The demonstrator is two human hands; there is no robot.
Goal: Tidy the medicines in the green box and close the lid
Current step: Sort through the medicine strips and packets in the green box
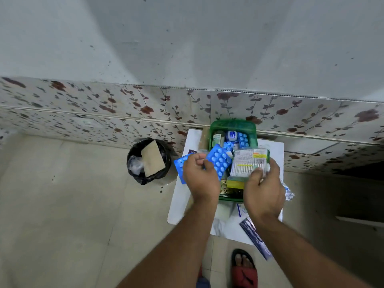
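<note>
Left grip point(200, 177) pinches blue blister strips point(218, 161); right grip point(264, 192) clasps sachet pack point(249, 163) over green box point(232, 125).

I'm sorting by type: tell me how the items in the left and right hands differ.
The left hand holds blue blister strips showing rows of round tablets; the right hand holds a pale printed packet covered in text and a barcode. The strips are fanned apart; the packet is one piece. Both are over the green box.

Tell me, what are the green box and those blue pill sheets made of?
The green box looks like glossy, slightly see-through plastic: its rim shines. The blue pill sheets in the left hand look like shiny plastic blister packs with raised bubbles, maybe foil-backed; the back is hidden.
</note>
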